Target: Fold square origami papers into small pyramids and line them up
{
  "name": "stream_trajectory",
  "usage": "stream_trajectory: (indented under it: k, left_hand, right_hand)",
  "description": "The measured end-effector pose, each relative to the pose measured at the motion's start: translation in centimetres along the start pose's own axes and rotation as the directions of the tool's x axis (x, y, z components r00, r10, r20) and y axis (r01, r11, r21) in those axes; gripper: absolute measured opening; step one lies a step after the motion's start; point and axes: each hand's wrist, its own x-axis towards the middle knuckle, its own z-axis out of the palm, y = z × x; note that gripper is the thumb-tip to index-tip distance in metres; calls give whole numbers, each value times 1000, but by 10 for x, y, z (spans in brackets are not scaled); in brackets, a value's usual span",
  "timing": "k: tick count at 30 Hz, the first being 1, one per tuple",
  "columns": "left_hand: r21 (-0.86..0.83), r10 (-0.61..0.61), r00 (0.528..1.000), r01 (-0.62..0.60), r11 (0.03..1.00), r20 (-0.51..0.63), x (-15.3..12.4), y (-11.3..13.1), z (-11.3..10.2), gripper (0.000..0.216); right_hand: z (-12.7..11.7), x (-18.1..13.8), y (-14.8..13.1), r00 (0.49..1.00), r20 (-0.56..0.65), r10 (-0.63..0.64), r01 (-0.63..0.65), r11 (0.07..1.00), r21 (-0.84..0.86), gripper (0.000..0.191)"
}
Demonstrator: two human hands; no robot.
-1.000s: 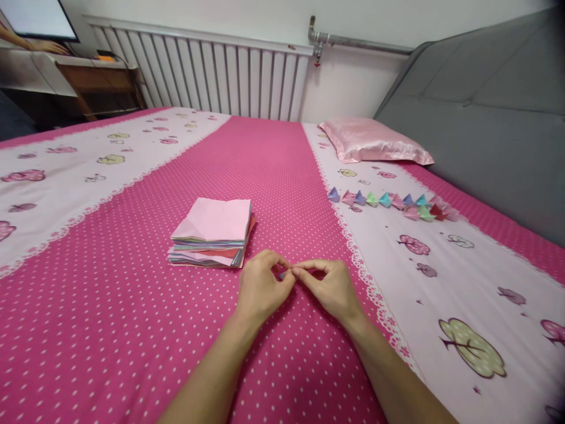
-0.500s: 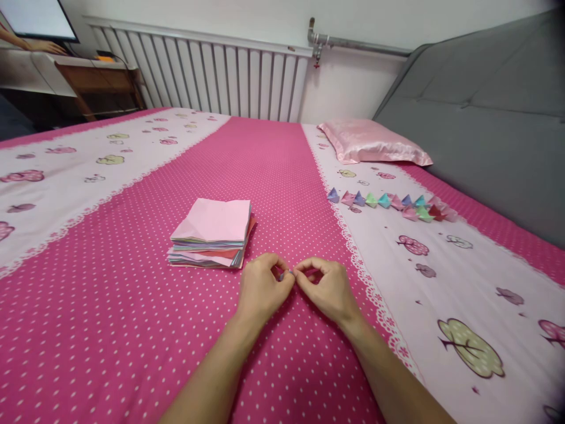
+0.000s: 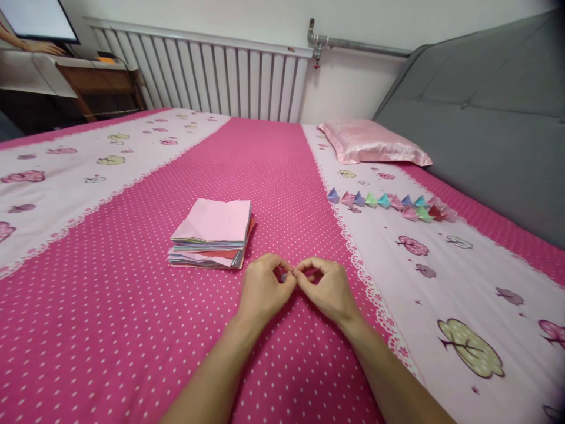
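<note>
My left hand (image 3: 266, 287) is closed in a pinch on a small piece of bluish folded paper (image 3: 283, 277), most of it hidden behind the fingers. My right hand (image 3: 327, 290) pinches at the same spot, its thumb and fingertips meeting those of the left. Just left of my left hand lies a stack of square coloured paper (image 3: 214, 221) with a pink sheet on top. Farther off to the right, several small folded paper boats (image 3: 384, 201) in purple, pink, green, blue and red stand in a row, some in front of others.
Under everything is a bed with a pink dotted sheet (image 3: 145, 330). A pink satin pillow (image 3: 373, 141) lies at the back right by a grey headboard (image 3: 485, 106). A white radiator (image 3: 212, 73) lines the wall. At far left, another person's hand (image 3: 44, 47) rests on a desk near a monitor (image 3: 37, 20).
My left hand has shifted very slightly to the right, and less of the bluish paper shows between the fingers. My right hand, the stack and the boats are in place.
</note>
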Motion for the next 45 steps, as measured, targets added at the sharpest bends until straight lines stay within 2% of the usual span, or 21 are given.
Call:
stream_trajectory:
  k: [9, 16, 22, 28, 32, 38, 45]
  left_hand:
    - [41, -24, 999, 25, 999, -22, 0, -2, 2, 9]
    - [58, -102, 994, 104, 993, -37, 2, -3, -1, 9]
    - [102, -167, 985, 170, 980, -44, 4, -7, -2, 10]
    - [115, -165, 985, 170, 979, -51, 6, -10, -1, 10]
    - [94, -119, 993, 121, 988, -25, 6, -11, 0, 11]
    - [166, -85, 996, 87, 982, -23, 5, -9, -2, 16]
    - [245, -73, 997, 66, 967, 21, 3, -8, -5, 24]
  right_hand:
    - [1, 0, 1, 1000, -26, 2, -3, 998, -55, 10]
    - [0, 1, 3, 998, -68, 13, -19, 996, -90, 12]
    - [-3, 3, 8, 997, -71, 25, -29, 998, -54, 12]
    - [-4, 5, 8, 999, -44, 28, -31, 997, -76, 14]
    - [-3, 3, 9, 1000, -8, 9, -10, 989, -148, 16]
    - [-3, 0, 7, 998, -37, -54, 37, 928, -371, 17]
    - [-4, -3, -1, 991, 61, -119, 133, 849, -511, 22]
